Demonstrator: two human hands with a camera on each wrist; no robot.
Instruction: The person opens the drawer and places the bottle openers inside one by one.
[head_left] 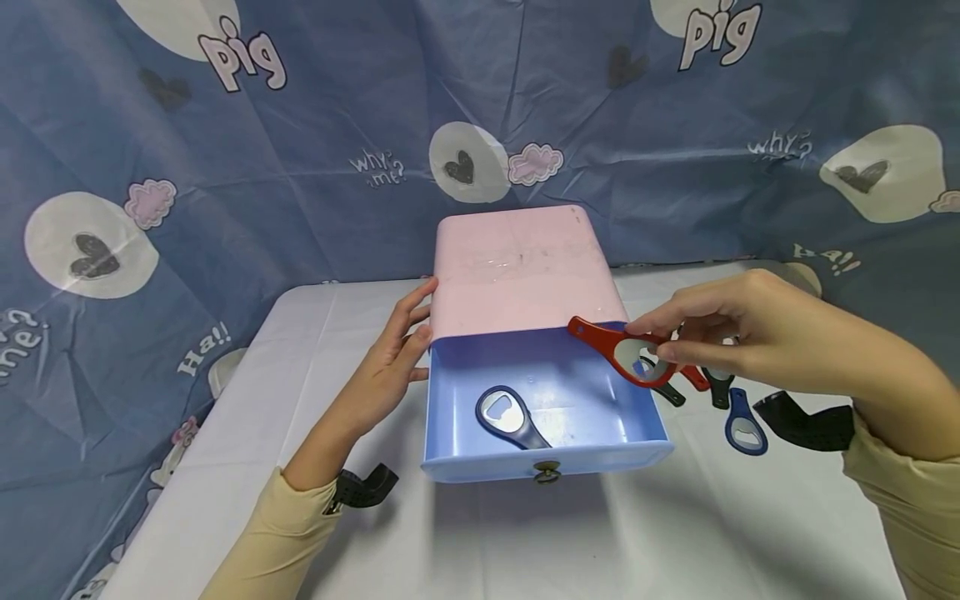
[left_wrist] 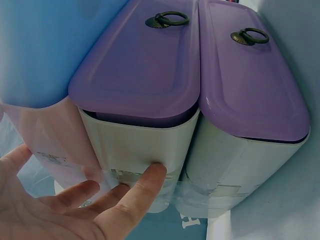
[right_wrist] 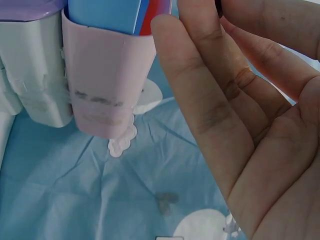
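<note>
A pink box (head_left: pixel 517 267) stands on the white table, its blue drawer (head_left: pixel 592 458) pulled out toward me. One blue bottle opener (head_left: pixel 510 417) lies inside the drawer. My left hand (head_left: pixel 420 321) rests with straight fingers against the box's left side. In the left wrist view, its fingertips (left_wrist: pixel 150 175) touch a white casing (left_wrist: pixel 140 145) below a purple drawer (left_wrist: pixel 135 65). My right hand (head_left: pixel 652 342) pinches a red bottle opener (head_left: pixel 600 337) by its ring end, above the drawer's right wall. The right wrist view shows the palm (right_wrist: pixel 240 110) beside the pink casing (right_wrist: pixel 105 75).
Several loose bottle openers lie on the table right of the drawer, among them a blue one (head_left: pixel 745 425) and a black one (head_left: pixel 667 392). A brass ring pull (head_left: pixel 547 472) sticks out of the drawer front. A blue patterned cloth hangs behind and at both sides.
</note>
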